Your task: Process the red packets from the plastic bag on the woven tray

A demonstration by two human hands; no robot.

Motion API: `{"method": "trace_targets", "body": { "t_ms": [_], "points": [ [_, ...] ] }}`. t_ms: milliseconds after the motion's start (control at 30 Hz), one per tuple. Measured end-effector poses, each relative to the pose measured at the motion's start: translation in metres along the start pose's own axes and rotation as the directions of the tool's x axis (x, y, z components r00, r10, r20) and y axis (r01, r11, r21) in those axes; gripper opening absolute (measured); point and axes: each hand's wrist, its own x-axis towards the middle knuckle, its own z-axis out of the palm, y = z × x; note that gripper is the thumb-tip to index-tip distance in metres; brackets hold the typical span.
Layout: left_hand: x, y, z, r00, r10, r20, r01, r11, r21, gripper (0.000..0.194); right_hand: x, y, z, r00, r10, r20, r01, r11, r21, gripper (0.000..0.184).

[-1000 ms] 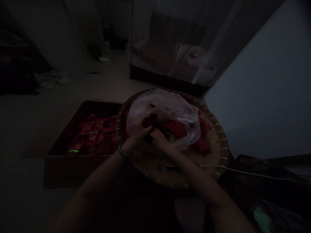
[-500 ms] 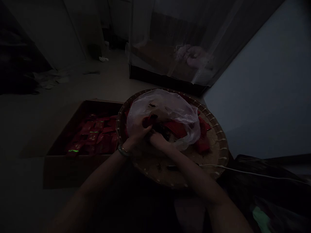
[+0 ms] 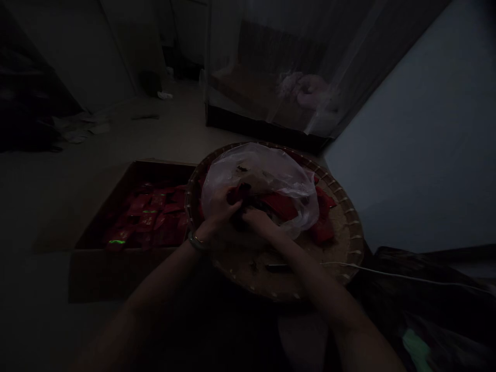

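The picture is very dark. A round woven bamboo tray [image 3: 341, 248] holds a clear plastic bag [image 3: 263, 160] that lies open, with dark loose bits in it. My left hand [image 3: 220, 211], with a bangle at its wrist, is closed around a small red packet [image 3: 233, 195] at the bag's left side. Close beside it, my right hand [image 3: 259, 221] reaches into the bag's near part. Its fingers are bent together over the dark bits, and what they hold is hidden. Another red packet [image 3: 279, 204] lies just beyond the right hand.
Left of the tray stands a cardboard box [image 3: 116, 274] with many red packets [image 3: 147, 219]. More red packets [image 3: 322, 230] lie at the tray's right. A dark slim tool [image 3: 278, 268] with a white cord [image 3: 406, 277] rests near the front. A blue-white wall [image 3: 418, 144] rises at the right.
My right hand has shifted slightly to the right, away from the left hand. The left hand and its red packet stay nearly in place.
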Motion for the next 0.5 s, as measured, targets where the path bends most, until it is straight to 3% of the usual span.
{"method": "trace_targets", "body": {
  "t_ms": [100,233,367,500],
  "points": [
    [0.0,-0.001,0.0,1.0,-0.002,0.022,0.003,1.0,-0.022,0.041,-0.013,0.017,-0.007,0.983,0.113,-0.143,-0.084,0.977,0.195,0.023],
    [-0.001,-0.002,0.001,0.992,0.028,0.125,-0.023,0.999,-0.045,0.044,-0.029,0.038,-0.017,0.871,0.364,-0.331,-0.117,0.806,0.58,0.02],
    [-0.001,-0.004,0.002,0.965,0.089,0.248,-0.075,0.995,-0.065,0.049,-0.044,0.049,-0.029,0.784,0.549,-0.289,-0.116,0.588,0.8,0.025],
    [-0.002,-0.004,0.003,0.936,0.148,0.318,-0.13,0.988,-0.078,0.05,-0.051,0.052,-0.038,0.75,0.615,-0.244,-0.091,0.462,0.882,0.031]
  ]
}}
